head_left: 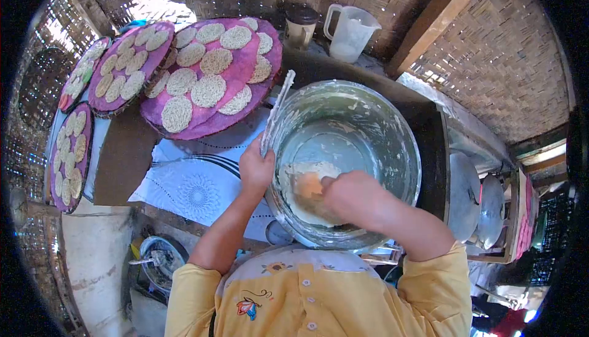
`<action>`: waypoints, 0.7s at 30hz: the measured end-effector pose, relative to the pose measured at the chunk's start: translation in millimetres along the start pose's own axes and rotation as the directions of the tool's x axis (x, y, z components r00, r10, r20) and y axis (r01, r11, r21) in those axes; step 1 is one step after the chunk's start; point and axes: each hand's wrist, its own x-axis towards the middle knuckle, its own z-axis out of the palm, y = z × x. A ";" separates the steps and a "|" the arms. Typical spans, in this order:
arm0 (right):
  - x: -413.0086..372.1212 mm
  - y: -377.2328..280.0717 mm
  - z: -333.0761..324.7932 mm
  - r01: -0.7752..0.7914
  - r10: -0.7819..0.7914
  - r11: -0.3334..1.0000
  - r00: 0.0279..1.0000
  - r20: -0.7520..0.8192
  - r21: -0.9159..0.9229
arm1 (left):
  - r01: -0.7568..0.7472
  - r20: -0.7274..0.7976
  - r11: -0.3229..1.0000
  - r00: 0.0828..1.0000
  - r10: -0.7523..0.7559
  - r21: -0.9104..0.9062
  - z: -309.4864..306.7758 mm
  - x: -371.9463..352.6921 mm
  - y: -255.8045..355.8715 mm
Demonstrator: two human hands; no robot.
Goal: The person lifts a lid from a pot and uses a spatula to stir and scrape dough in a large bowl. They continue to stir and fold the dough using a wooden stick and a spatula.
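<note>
A large metal pot (392, 122) stands before me, its inner wall smeared with pale batter (319, 214) that lies at the bottom. My left hand (256, 166) is closed round the lower end of a batter-coated flat stick (279, 113), held upright at the pot's left rim. Inside the pot, my right hand (356, 199) grips an orange tool (308, 185) at the batter; the tool is blurred, so its shape is unclear.
Round trays (236, 85) on pink cloth hold several pale discs at the left. A plastic jug (353, 33) and a lidded container (300, 27) stand behind the pot. Metal lids (464, 186) are at the right, a basin (162, 263) lower left.
</note>
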 end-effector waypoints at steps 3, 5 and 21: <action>13.5 -26.9 35.8 0.066 -0.060 0.997 0.987 -0.146 0.036 | -0.027 -0.006 0.998 1.000 0.026 -0.056 -0.3 0.0 -0.4; 38.6 -27.0 81.4 -0.079 0.090 0.992 0.989 -0.118 0.095 | -0.059 -0.008 0.998 0.998 0.059 -0.037 -1.0 -0.1 -0.5; 43.7 27.4 58.2 -0.262 0.252 0.952 0.964 0.081 0.159 | -0.099 -0.050 0.995 0.994 0.098 -0.024 2.4 0.6 -4.5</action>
